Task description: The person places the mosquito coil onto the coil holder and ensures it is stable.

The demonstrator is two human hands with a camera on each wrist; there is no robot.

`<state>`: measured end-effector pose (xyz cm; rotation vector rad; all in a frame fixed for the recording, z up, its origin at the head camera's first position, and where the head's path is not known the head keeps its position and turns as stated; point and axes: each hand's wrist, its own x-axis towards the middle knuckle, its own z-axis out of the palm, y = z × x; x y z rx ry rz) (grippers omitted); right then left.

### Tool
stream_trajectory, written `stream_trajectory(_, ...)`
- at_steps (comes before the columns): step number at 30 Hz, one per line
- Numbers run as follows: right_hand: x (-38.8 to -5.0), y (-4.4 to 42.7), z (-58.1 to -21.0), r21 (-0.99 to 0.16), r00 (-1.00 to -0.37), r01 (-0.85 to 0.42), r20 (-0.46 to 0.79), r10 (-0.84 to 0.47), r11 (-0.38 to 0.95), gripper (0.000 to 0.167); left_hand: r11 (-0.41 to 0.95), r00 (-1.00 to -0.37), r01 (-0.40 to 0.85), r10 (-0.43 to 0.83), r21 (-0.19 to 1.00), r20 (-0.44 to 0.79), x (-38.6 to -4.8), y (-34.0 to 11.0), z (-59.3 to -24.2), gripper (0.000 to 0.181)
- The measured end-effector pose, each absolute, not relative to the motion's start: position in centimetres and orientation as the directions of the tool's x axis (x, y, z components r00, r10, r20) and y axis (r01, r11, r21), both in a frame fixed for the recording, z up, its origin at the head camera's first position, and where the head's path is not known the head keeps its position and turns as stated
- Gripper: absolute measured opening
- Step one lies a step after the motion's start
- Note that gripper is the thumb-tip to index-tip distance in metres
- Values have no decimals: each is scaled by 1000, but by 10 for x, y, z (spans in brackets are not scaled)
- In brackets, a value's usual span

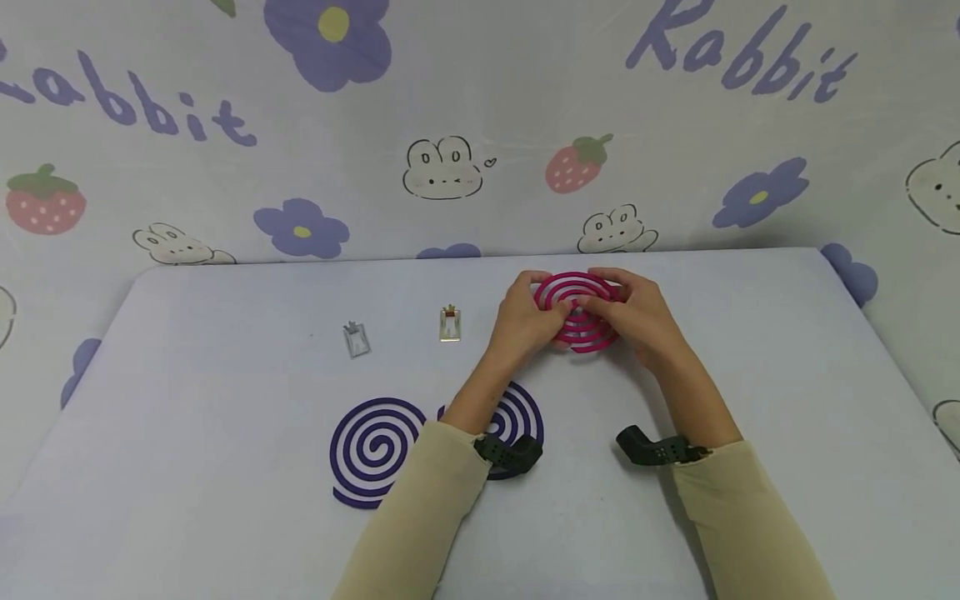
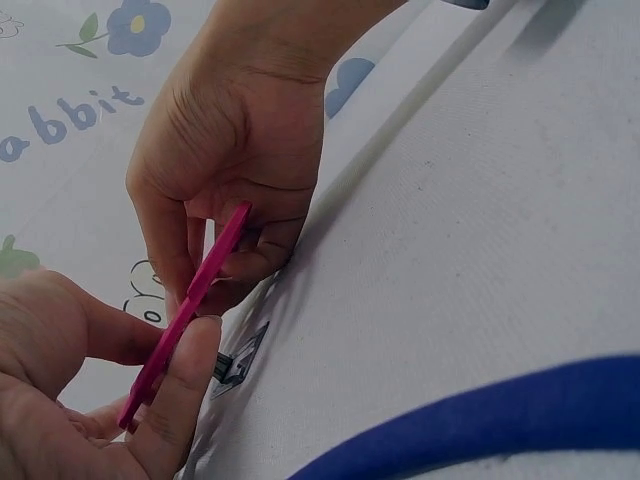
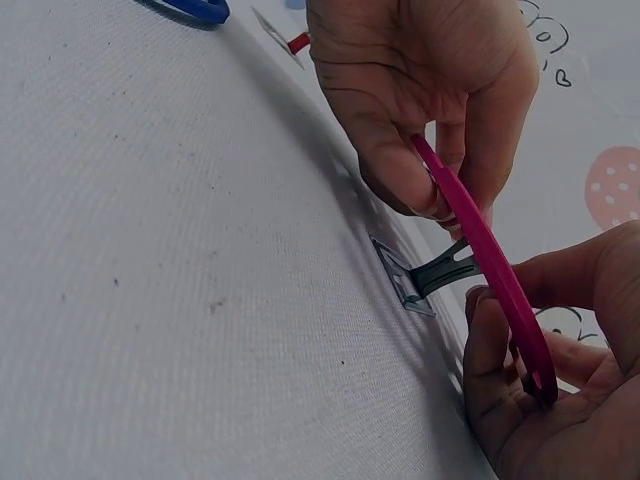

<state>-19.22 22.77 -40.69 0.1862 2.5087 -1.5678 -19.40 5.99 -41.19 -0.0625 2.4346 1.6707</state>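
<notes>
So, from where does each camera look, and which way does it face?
Head: on the person's head, facing forward and down at the pink coil; both sleeves, the left hand and right hand show.
Left wrist: on that wrist, facing the pink coil's edge; left hand lower left, right hand at top.
Right wrist: on that wrist, facing the same edge-on pink coil; right hand lower right, left hand at top.
Both wrist views share the pink coil and a metal stand.

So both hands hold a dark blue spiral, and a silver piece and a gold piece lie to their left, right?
Almost: the spiral in the left hand and right hand is pink, not dark blue, as the head view shows. The silver piece and gold piece do lie to the left.
</notes>
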Motion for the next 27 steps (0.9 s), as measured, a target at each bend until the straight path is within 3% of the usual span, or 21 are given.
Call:
stream_trajectory(17, -194, 227, -406, -861, -979, 181, -202, 5, 475, 61, 368, -976, -150, 94, 918, -197, -195, 58, -409, 54)
stream_trajectory(27, -188, 225, -400, -826, -996, 57, -83, -21, 561, 58, 365, -973, -133, 128, 922, -191, -196, 55, -410, 59)
